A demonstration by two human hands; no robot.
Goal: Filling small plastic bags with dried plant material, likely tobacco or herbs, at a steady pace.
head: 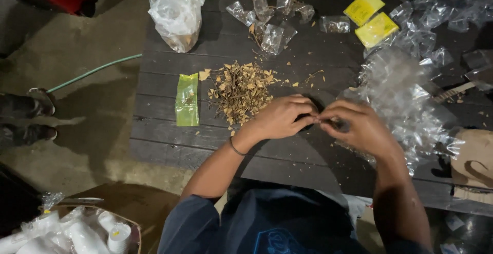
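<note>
Dried herb pile (240, 90) lies just beside left hand (280, 118), hands meeting

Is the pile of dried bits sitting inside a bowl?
No, the pile of dried bits lies loose on the dark wooden table, beside the green packet.

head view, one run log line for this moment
left hand | meets right hand over dark table | dried herb pile beside left | item pinched unclear

Green hose (95, 71) on floor; white cups (84, 236) in cardboard box; two yellow packets (371, 19) at table's far edge.
</note>
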